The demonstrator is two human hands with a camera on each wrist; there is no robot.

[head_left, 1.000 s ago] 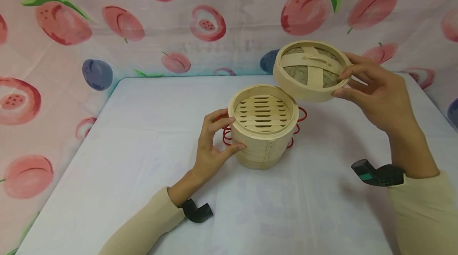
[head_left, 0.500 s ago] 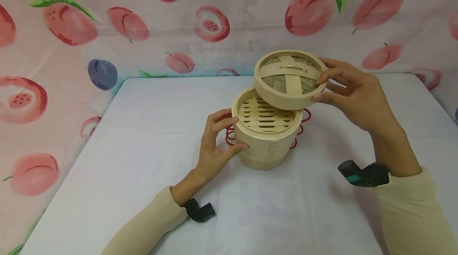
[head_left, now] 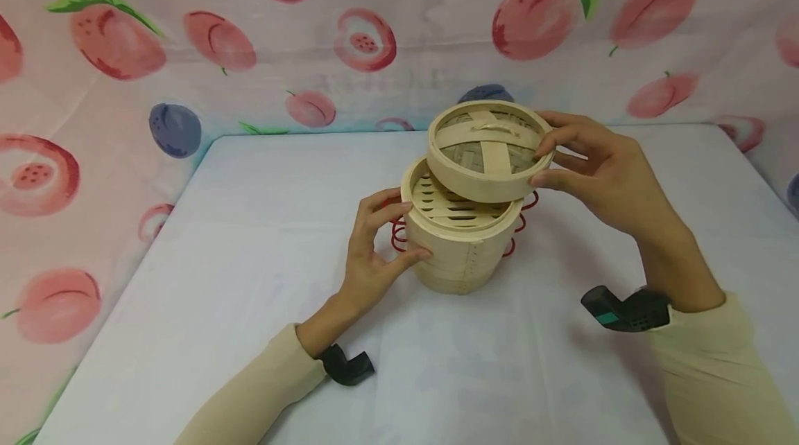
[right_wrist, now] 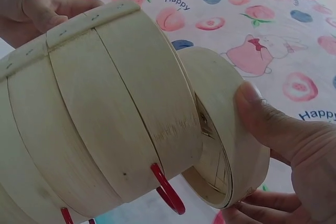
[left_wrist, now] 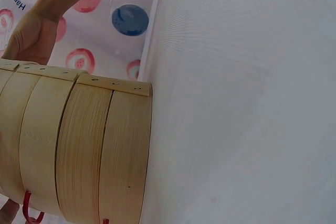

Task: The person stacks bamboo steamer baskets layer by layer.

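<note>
A round bamboo steamer stands upright on the table, its slatted inner floor showing through the uncovered left and front part of its top. My left hand grips the steamer's left side, thumb in front and fingers near the upper rim. Above it, the woven steamer lid is tilted and overlaps the back right of the opening. The right hand pinches the lid's right edge, with the thumb on the outer band in the right wrist view. A gap between lid and steamer shows there. Red loops stick out from the steamer's sides.
A white-covered table lies under the steamer. Behind it hangs a fruit-print cloth, which also runs along the left side. Each wrist wears a black device.
The right hand has carried the lid left and slightly down, from beside the steamer to over its opening. My left hand keeps its grip in about the same place.
</note>
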